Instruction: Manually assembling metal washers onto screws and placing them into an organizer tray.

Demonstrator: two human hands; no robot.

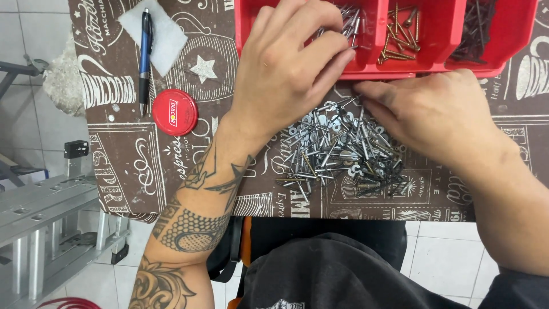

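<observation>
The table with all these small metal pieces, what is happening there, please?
A person is working over a heap of mixed fasteners on a brown printed cloth. The left hand is over a red tray, its fingertips at silver pieces in one compartment. The right hand touches the top of the heap. Other compartments hold brass screws and dark screws. A pen and a red lid lie to the left.

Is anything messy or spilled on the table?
Yes. A mixed pile of rivets, washers and screws lies loose on the tablecloth, outside the red tray. Both the left hand and right hand are picking at it.
</observation>
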